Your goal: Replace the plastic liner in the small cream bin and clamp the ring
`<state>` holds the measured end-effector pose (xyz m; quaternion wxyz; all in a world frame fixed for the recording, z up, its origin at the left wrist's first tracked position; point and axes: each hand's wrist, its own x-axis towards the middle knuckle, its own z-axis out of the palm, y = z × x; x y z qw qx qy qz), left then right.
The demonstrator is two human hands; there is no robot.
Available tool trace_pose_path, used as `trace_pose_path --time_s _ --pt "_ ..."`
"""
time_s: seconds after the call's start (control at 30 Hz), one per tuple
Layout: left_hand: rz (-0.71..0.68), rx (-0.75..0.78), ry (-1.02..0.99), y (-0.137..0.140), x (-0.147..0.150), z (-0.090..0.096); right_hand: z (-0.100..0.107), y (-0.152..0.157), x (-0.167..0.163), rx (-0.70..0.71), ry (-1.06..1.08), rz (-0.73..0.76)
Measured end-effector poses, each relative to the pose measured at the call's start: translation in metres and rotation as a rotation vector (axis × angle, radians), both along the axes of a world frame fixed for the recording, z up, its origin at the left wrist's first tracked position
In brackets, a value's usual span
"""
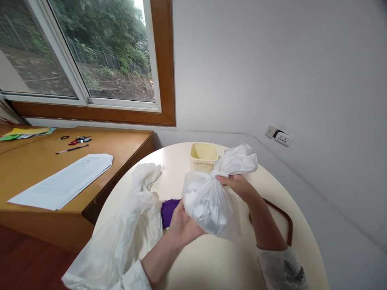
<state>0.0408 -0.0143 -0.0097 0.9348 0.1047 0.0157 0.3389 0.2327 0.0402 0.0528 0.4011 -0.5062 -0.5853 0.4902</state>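
A filled white plastic bag [207,201], gathered at its neck, is held up over the round table. My right hand [238,186] grips the twisted neck, and the loose top of the bag fans out above it. Underneath and to the left, my left hand [185,226] cups the full part; some of its fingers are hidden behind the bag. What is inside cannot be made out. Just behind stands a pale yellow plastic container [203,164] with no lid on. A folded purple cloth [169,212] lies beside my left hand.
Another crumpled white plastic bag [121,237] spreads over the left of the round table [172,155]. A brown curved bar [290,223] lies beside my right forearm. The wooden desk [127,141] to the left bears papers [66,181], a pen [72,149] and keys [83,139].
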Motion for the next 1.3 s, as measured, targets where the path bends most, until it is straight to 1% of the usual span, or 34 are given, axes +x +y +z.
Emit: trace_pose_path --time_s 0.13,0.3,0.43,0.53,0.6,0.73,0.8,0.9,0.97,1.03,1.1,1.17,1.3 --pt "-0.057 0.043 -0.026 -0.001 -0.004 -0.005 -0.003 0.003 0.008 -0.001 -0.032 -0.033" --pt "-0.054 0.150 0.026 -0.004 -0.004 -0.005 -0.004 0.006 0.013 0.021 -0.059 -0.060" --pt "-0.037 0.178 0.056 -0.005 -0.004 -0.001 -0.006 0.008 0.015 0.051 -0.083 -0.059" --pt "-0.028 0.162 0.064 -0.005 -0.005 -0.002 -0.006 0.010 0.016 0.057 -0.086 -0.066" --pt "-0.022 0.127 0.068 -0.003 -0.005 -0.003 -0.005 0.010 0.018 0.057 -0.072 -0.078" --pt "0.001 0.034 0.114 0.001 -0.003 -0.002 0.005 0.006 0.029 0.096 -0.010 -0.130" --pt "0.015 0.010 0.131 0.002 -0.002 -0.001 0.011 0.003 0.040 0.144 0.010 -0.206" --pt "0.006 0.003 0.134 0.003 0.001 0.000 0.013 0.003 0.061 0.226 0.035 -0.395" --pt "-0.006 0.013 0.137 0.004 0.002 -0.001 0.008 0.008 0.078 0.251 0.050 -0.560" --pt "-0.014 0.030 0.135 0.005 0.002 -0.003 -0.002 0.015 0.095 0.246 0.082 -0.730" --pt "-0.021 0.041 0.128 0.005 0.003 -0.005 -0.013 0.023 0.110 0.238 0.126 -0.851" --pt "-0.021 0.045 0.126 0.005 0.003 -0.006 -0.025 0.029 0.121 0.243 0.157 -0.914" --pt "-0.012 0.043 0.137 0.005 0.003 -0.006 -0.040 0.036 0.134 0.263 0.201 -0.979"
